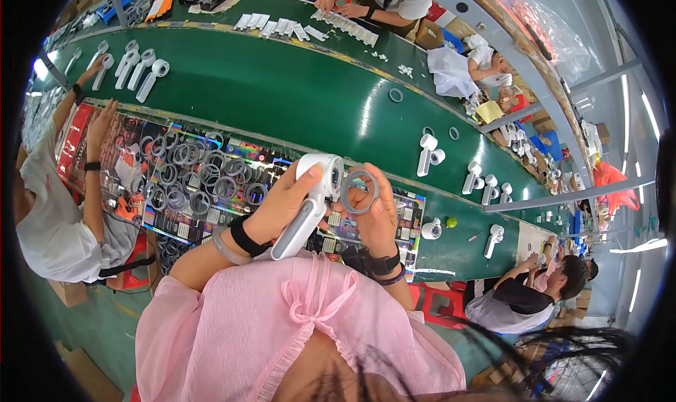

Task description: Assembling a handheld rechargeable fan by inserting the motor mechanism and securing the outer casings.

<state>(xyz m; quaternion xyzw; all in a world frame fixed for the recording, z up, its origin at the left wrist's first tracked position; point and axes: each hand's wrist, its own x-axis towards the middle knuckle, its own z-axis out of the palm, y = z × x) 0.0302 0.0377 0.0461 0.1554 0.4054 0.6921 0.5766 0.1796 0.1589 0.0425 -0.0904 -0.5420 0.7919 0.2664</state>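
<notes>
A white handheld fan [310, 206] with a round head and a grey strip down its handle is gripped in my left hand [280, 203]. The fan's head faces toward the right. Close beside that head, my right hand [379, 222] pinches a grey plastic ring [375, 203] by its edge. A narrow gap seems to lie between ring and fan. To the left of my hands, many loose grey rings [201, 203] are spread on a colourful printed sheet [169, 222].
A green conveyor belt [267, 99] runs across in front of me, carrying white fans [427, 154] and a few rings [396, 94]. A small green round object [451, 222] lies at right. Co-workers sit on both sides and opposite; a grey metal frame [577, 134] rises at right.
</notes>
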